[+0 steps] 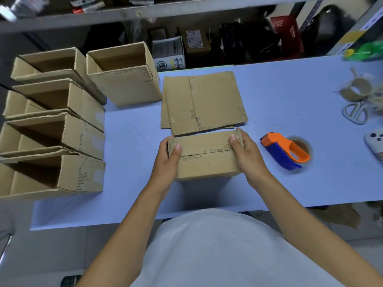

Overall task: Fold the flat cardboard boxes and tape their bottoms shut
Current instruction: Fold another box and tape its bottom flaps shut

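Note:
A folded cardboard box stands on the blue table in front of me, its closed bottom flaps facing up with a seam across the middle. My left hand grips its left end, thumb on top. My right hand grips its right end, thumb pressing the flap. Just behind the box lies a stack of flat cardboard boxes. An orange and blue tape dispenser lies on the table to the right of my right hand.
Several assembled open boxes lie on their sides along the left edge, and another open box stands at the back. Scissors, an empty tape core and a phone sit at the far right. Shelving with clutter runs behind the table.

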